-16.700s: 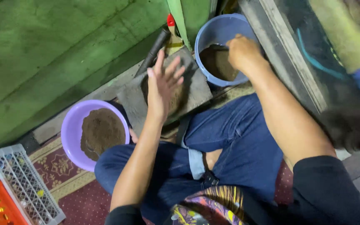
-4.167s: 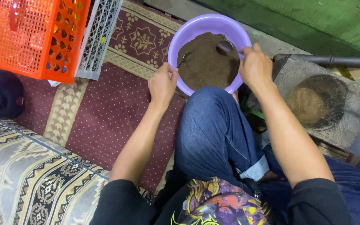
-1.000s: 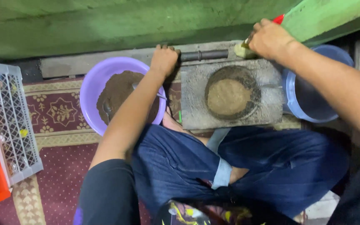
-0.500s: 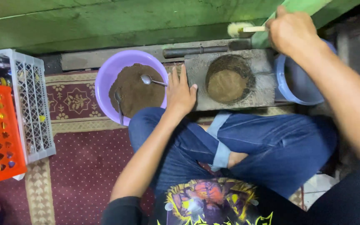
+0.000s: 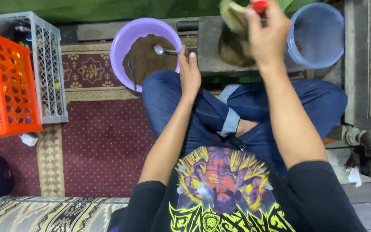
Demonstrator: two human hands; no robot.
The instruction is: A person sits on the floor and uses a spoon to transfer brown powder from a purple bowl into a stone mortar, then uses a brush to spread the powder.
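Pale bristle brush with red-capped handle (image 5: 237, 15), head view: gripped in raised right hand (image 5: 265, 36) above grey stone slab (image 5: 209, 51), whose hollow holds brown powder (image 5: 235, 51); left hand (image 5: 190, 75) flat, fingers loose, empty, by purple plastic basin (image 5: 125, 41) of brown powder with metal spoon (image 5: 164, 50); blue bucket (image 5: 316, 34) looks nearly empty; slab not yet swept.

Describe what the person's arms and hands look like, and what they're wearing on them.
Both arms are bare from above the elbow down; black short sleeves cover the upper arms. The left hand and right hand wear no gloves. No watch, bracelet or ring shows. The sleeves belong to a black shirt with a colourful printed graphic on the chest.
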